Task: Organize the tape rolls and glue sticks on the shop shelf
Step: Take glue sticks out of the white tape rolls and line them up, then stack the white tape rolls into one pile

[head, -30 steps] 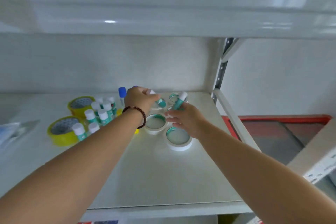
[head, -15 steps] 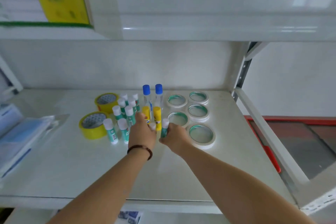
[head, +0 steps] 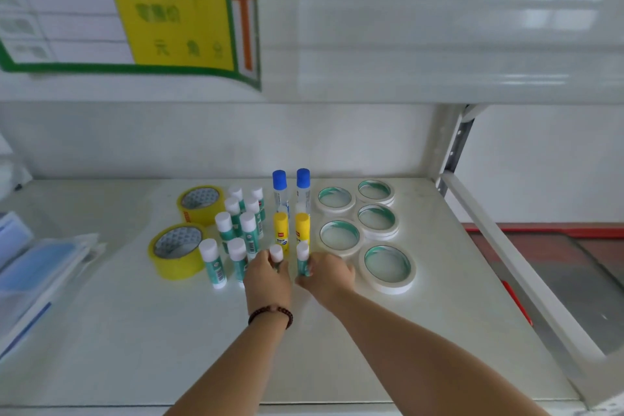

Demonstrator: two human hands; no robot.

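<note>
White shop shelf (head: 135,348) seen from above, both forearms reaching in from the near edge. Left hand (head: 266,280), beaded bracelet (head: 271,312) at the wrist, grasping a white-capped green glue stick (head: 276,255) held upright, mostly hidden by the fingers. Right hand (head: 326,275) pinching a second white-capped green glue stick (head: 303,262), also upright, just right of the first. Directly beyond these two, a pair of yellow glue sticks (head: 281,230), then farther back a pair of blue-capped glue bottles (head: 280,189). To the left, a cluster of standing green glue sticks (head: 236,233), and farther left two yellow tape rolls (head: 177,252) lying flat. To the right of the hands, five white tape rolls (head: 388,267) lying flat in two columns. Blue folders (head: 30,273) at the far left edge. Green-bordered sign (head: 135,10) hanging from the shelf above.
</note>
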